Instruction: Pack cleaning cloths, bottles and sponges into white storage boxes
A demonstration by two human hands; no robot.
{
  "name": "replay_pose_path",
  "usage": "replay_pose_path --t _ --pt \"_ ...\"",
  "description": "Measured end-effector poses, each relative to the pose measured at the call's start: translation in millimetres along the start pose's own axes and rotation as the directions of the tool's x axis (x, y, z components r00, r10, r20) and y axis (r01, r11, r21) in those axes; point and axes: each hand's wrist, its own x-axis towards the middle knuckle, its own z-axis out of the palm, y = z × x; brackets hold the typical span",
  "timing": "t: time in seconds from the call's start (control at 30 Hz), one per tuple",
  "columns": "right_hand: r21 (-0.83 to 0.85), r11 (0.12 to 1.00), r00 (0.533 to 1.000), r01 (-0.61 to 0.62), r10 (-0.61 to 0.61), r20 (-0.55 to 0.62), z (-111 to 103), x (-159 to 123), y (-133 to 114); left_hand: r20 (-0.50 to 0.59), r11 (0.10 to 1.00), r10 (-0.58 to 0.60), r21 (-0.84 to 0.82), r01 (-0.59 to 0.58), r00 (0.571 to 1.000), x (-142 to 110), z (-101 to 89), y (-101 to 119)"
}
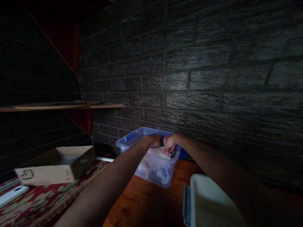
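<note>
Both hands reach down into a clear plastic storage box (151,176) with a bluish rim. My left hand (156,140) is over the inside of the box, beside a dark wristband (162,141); its fingers are hidden. Right against it, my right hand (169,144) has its fingers curled downward and closed at a small reddish item (167,153), too dim to make out. White sheet-like material (157,152) lies just below the hands. Through the box's front wall, crumpled white pieces show.
A pale container or lid with a grey clip (187,205) stands at the lower right on the wooden surface (142,205). An open cardboard box (47,175) sits on patterned red cloth (47,198) at left. Behind are a brick wall (175,78) and a shelf (106,106).
</note>
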Motion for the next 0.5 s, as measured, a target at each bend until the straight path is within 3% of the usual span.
replay_pose_path --t 0.1,0.2,0.37,0.5 --pt "-0.082 0.996 0.990 0.021 -0.033 -0.138 -11.5 -19.7 -3.8 -0.022 0.996 -0.033 -0.088 0.031 0.999 -1.0 -10.3 -4.0" --pt "-0.179 0.983 0.951 0.039 -0.092 -0.295 -19.8 -43.9 -10.8 -0.084 0.982 -0.049 -0.187 0.033 0.995 -10.3 -23.4 -10.8" --pt "-0.309 0.948 0.821 0.080 -0.239 -0.519 -25.6 -80.7 -24.7 -0.176 0.943 -0.066 -0.333 0.004 0.982 -36.2 -44.3 -15.6" --pt "-0.388 0.916 0.723 0.103 -0.337 -0.603 -28.0 -103.8 -28.2 -0.190 0.888 -0.071 -0.460 -0.025 0.979 -51.3 -52.7 -6.8"
